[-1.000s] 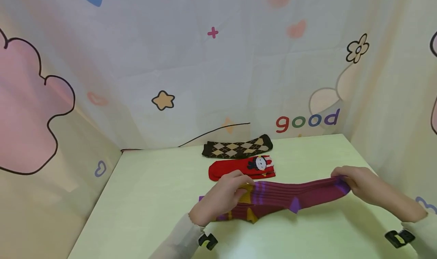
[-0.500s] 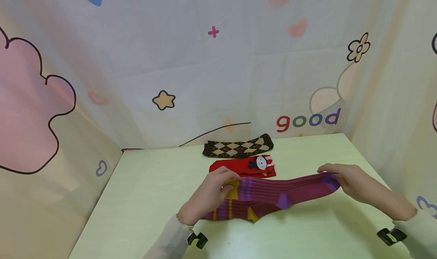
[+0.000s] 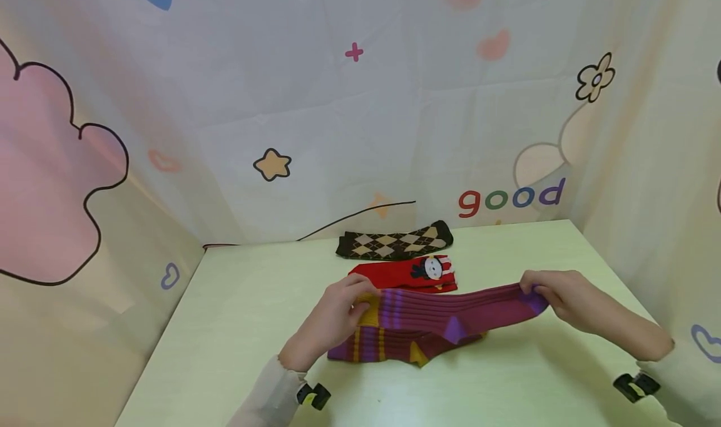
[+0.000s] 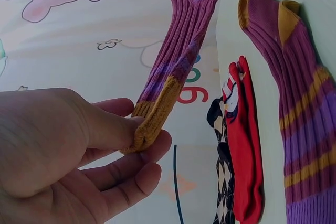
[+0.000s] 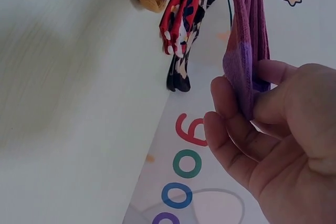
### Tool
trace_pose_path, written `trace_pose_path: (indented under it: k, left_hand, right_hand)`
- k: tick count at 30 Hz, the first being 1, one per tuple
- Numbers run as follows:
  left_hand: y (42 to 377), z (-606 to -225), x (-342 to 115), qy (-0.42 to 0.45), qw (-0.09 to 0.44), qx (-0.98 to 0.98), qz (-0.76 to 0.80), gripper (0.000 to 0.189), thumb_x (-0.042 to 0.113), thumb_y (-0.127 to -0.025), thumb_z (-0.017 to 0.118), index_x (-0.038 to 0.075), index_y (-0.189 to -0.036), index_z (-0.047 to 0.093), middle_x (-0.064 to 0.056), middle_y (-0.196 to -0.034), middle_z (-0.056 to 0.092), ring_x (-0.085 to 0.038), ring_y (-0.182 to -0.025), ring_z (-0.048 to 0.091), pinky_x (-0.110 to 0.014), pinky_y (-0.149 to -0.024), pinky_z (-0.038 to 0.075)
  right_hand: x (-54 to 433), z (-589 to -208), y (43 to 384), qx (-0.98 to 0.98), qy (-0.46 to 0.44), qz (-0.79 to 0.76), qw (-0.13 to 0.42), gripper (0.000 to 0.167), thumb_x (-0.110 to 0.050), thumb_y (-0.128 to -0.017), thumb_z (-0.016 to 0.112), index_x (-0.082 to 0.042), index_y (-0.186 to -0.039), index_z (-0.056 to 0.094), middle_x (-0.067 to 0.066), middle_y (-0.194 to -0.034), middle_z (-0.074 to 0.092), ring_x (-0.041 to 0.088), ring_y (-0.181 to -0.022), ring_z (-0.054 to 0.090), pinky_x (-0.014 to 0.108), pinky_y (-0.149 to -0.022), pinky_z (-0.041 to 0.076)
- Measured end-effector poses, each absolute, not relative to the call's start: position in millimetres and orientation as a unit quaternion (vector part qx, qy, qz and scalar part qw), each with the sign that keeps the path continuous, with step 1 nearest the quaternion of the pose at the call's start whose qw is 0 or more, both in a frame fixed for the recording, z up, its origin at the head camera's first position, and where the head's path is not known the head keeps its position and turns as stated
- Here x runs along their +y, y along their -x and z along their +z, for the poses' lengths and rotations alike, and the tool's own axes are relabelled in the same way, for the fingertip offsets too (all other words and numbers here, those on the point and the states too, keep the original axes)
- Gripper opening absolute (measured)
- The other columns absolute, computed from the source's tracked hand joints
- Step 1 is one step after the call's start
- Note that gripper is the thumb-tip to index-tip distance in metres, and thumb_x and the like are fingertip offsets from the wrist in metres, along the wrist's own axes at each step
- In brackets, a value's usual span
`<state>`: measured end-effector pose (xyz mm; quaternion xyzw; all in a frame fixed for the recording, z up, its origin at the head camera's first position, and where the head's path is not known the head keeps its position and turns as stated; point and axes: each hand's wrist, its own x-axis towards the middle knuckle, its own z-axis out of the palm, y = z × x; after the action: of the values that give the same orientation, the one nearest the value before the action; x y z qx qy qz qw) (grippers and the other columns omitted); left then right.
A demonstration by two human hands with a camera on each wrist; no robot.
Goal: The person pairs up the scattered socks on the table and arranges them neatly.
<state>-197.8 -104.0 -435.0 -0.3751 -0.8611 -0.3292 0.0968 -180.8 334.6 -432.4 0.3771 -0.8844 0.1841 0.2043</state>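
A maroon ribbed sock (image 3: 450,311) with a mustard cuff, purple bands and a purple heel and toe is stretched between both hands above the table. My left hand (image 3: 332,314) pinches its mustard cuff (image 4: 153,119). At the other end, the purple toe (image 5: 242,85) is pinched by my right hand (image 3: 569,298). Beneath it on the table lies another maroon sock (image 3: 388,345) with a mustard heel and mustard and purple stripes, partly covered by the raised one in the head view.
Behind, a red sock (image 3: 402,275) with a cartoon face lies flat. Farther back, near the patterned curtain (image 3: 315,101), rests a brown argyle sock (image 3: 394,244). All are on a pale green table (image 3: 225,352).
Both hands have moved left with the stretched sock still held between them. More of the striped sock's lower right end now shows. The red and argyle socks stay where they were.
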Motion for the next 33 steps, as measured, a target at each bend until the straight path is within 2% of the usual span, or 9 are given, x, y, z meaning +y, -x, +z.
trace_pose_path:
  k: [12, 23, 33]
  left_hand:
    - [196.8, -437.2, -116.0, 0.363, 0.099, -0.865, -0.332, 0.03, -0.014, -0.09, 0.069, 0.007, -0.11, 0.077, -0.002, -0.12, 0.071, -0.018, -0.113, 0.067, -0.031, -0.095, 0.056]
    - [195.4, -439.3, -128.6, 0.347, 0.099, -0.874, -0.325, 0.029, -0.012, -0.09, 0.07, 0.007, -0.112, 0.077, -0.002, -0.12, 0.072, -0.018, -0.113, 0.068, -0.032, -0.096, 0.056]
    - [194.4, -445.2, -138.2, 0.338, 0.104, -0.876, -0.327, 0.032, -0.014, -0.089, 0.07, 0.006, -0.113, 0.077, -0.005, -0.121, 0.072, -0.021, -0.115, 0.068, -0.033, -0.092, 0.058]
  right_hand:
    - [325.1, -427.3, 184.2, -0.895, -0.376, 0.171, 0.168, 0.043, 0.021, -0.078, 0.073, -0.018, -0.093, 0.066, -0.01, -0.088, 0.067, 0.001, -0.073, 0.054, 0.023, -0.057, 0.051]
    - [313.5, -424.4, 187.4, -0.9, -0.37, 0.181, 0.145, 0.039, 0.02, -0.08, 0.072, -0.016, -0.096, 0.068, -0.008, -0.091, 0.069, 0.003, -0.074, 0.057, 0.024, -0.06, 0.055]
    - [301.7, -417.5, 190.6, -0.918, -0.339, 0.193, 0.068, 0.029, 0.014, -0.088, 0.069, -0.012, -0.101, 0.071, 0.0, -0.098, 0.073, 0.01, -0.079, 0.063, 0.031, -0.07, 0.061]
